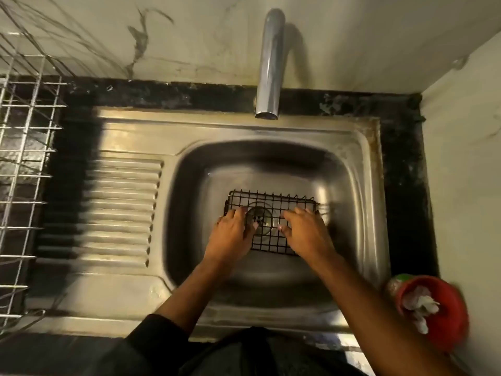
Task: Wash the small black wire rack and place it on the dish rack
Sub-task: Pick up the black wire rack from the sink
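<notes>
Small black wire rack [271, 210] lies in the steel sink basin [189, 185], over the drain. Left hand [233, 234] and right hand [306, 234] grasp its near corners. Basin walls stand clear around it. Chrome wire dish rack [24, 164] sits far left.

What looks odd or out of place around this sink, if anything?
Little stands out. The black wire rack lies in the sink basin over the drain, under the left hand and right hand. No water runs from the tap. The wall behind shows dark streaks.
</notes>
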`<control>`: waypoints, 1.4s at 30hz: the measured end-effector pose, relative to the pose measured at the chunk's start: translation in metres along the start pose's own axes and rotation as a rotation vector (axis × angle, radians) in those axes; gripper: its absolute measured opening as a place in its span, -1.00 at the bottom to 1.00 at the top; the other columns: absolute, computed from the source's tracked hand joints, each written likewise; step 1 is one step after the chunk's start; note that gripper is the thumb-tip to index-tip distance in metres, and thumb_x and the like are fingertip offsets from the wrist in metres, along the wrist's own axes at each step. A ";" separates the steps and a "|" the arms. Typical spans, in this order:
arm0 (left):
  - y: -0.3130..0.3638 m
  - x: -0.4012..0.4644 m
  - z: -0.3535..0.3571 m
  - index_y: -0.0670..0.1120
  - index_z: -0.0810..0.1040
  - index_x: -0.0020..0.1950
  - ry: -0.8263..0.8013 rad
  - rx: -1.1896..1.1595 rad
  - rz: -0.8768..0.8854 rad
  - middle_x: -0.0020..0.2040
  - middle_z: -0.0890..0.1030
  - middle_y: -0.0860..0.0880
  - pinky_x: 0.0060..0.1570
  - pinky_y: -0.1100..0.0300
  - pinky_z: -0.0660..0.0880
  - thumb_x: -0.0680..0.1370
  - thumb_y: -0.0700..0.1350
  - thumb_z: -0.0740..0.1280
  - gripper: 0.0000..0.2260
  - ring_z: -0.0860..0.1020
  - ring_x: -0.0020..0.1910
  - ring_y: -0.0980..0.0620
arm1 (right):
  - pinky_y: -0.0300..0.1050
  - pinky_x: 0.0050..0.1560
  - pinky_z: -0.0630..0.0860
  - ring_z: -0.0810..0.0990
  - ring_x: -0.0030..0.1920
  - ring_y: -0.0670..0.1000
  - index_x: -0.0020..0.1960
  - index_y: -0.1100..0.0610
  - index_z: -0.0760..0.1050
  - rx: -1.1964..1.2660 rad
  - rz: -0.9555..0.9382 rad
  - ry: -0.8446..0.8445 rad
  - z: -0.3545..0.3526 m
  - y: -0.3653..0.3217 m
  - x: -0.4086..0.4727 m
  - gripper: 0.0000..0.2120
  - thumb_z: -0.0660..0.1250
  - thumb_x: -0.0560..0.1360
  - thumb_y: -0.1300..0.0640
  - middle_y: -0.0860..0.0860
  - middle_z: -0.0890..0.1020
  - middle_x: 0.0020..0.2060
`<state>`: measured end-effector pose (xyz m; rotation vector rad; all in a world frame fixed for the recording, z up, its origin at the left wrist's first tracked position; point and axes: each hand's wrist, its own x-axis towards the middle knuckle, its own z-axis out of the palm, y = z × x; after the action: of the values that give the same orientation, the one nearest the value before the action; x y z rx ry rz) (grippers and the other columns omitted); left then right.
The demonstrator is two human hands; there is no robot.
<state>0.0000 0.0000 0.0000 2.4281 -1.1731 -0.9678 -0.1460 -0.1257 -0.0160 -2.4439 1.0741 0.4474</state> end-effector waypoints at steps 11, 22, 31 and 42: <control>-0.012 -0.010 -0.005 -0.08 0.41 0.43 0.006 0.118 0.082 0.31 0.52 -0.12 0.29 -0.02 0.47 0.67 0.07 0.26 -0.61 0.55 0.25 -0.14 | 0.04 0.29 0.44 0.43 0.02 -0.03 0.01 0.11 0.62 0.203 0.147 -0.033 -0.001 -0.012 0.000 -0.69 0.30 0.60 -0.13 0.00 0.60 -0.15; -0.004 -0.050 -0.048 -0.07 0.33 0.57 0.131 -0.750 -0.411 0.52 0.43 -0.19 0.47 -0.13 0.30 0.59 0.43 0.05 -0.25 0.41 0.49 -0.18 | -0.05 -0.01 0.44 0.47 -0.22 0.01 -0.29 0.10 0.52 0.409 0.060 0.321 -0.050 -0.015 -0.048 -0.57 0.22 0.64 -0.13 -0.01 0.50 -0.45; 0.002 -0.088 -0.063 0.00 0.59 -0.04 0.067 -1.398 -0.425 -0.48 0.38 0.09 -0.57 0.31 0.22 0.66 0.28 0.11 -0.57 0.37 -0.58 0.11 | -0.10 -0.27 0.33 0.46 -0.26 0.03 -0.22 0.20 0.59 0.490 0.016 0.427 -0.083 -0.026 -0.076 -0.55 0.22 0.65 -0.10 -0.06 0.44 -0.42; 0.031 -0.122 -0.085 0.01 0.38 -0.24 0.270 -1.415 -0.293 -0.51 0.25 0.05 -0.71 0.38 0.12 0.70 0.18 0.13 -0.61 0.28 -0.57 0.07 | -0.09 -0.03 0.58 0.59 -0.08 -0.08 0.18 0.04 0.64 0.530 -0.111 0.568 -0.081 -0.033 -0.104 -0.67 0.22 0.64 -0.13 -0.07 0.62 -0.05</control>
<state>-0.0156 0.0714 0.1329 1.4301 0.1008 -0.9655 -0.1788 -0.0830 0.1089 -2.1579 1.0778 -0.5412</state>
